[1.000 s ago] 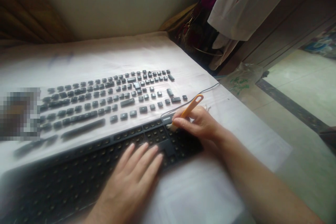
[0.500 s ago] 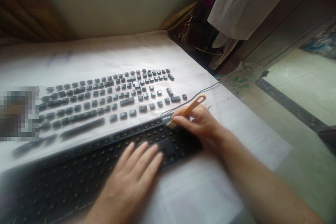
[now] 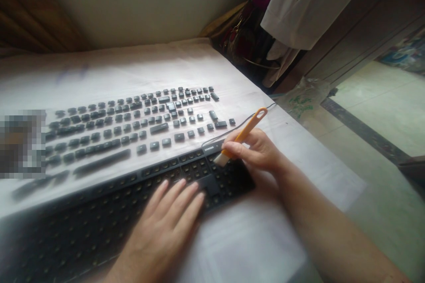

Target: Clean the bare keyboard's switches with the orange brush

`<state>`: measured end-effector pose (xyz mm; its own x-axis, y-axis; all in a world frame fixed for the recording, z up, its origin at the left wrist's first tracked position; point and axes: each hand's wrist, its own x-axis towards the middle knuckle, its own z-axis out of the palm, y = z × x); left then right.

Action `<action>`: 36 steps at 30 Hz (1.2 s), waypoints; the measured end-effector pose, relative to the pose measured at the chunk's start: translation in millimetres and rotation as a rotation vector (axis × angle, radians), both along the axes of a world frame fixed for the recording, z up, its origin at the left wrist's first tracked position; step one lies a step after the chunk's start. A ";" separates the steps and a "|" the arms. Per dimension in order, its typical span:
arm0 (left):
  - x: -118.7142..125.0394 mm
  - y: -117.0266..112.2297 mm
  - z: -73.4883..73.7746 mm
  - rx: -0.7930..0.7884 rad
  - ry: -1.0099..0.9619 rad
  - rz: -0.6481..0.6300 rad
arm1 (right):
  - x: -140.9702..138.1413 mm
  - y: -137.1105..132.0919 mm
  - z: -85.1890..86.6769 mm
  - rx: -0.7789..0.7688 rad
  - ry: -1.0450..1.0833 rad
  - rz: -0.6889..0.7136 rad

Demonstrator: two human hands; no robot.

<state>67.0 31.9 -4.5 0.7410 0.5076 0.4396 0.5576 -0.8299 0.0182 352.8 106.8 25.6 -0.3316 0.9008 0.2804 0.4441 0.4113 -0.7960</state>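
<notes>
A black keyboard base (image 3: 99, 212) with its keycaps off lies across the near edge of the white-covered table (image 3: 139, 66). My left hand (image 3: 162, 230) rests flat on it, fingers stretched out. My right hand (image 3: 255, 152) pinches an orange-handled brush (image 3: 244, 135), whose pale bristles touch the keyboard's upper right corner. Behind the keyboard, several loose black keycaps (image 3: 133, 124) are laid out in rows on the cloth.
A thin cable (image 3: 259, 115) runs from the keyboard toward the table's right edge. Beyond that edge are hanging clothes (image 3: 299, 9), a bag (image 3: 242, 40) and a tiled floor (image 3: 381, 110). A blurred patch (image 3: 21, 143) covers something at the left.
My right hand lifted and tilted the brush, so its handle now stands higher and further right and the bristles show. My left hand has stayed in place.
</notes>
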 end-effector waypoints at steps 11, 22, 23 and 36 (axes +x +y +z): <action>0.5 0.1 1.8 -0.001 0.003 0.002 | -3.1 2.2 -1.7 -0.017 -0.116 0.149; -2.0 0.0 -0.9 -0.016 0.018 0.001 | -0.2 -0.1 2.3 -0.034 -0.017 0.070; -1.7 0.2 -0.7 -0.012 0.018 0.001 | -0.2 0.2 1.9 -0.024 -0.018 0.061; -0.8 -0.5 -0.4 -0.004 0.009 0.003 | -1.5 0.2 -0.1 -0.058 -0.095 0.156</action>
<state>66.2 31.3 -4.9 0.7438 0.5113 0.4306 0.5599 -0.8284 0.0164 351.3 107.0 25.5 -0.4910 0.8500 0.1907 0.4524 0.4359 -0.7780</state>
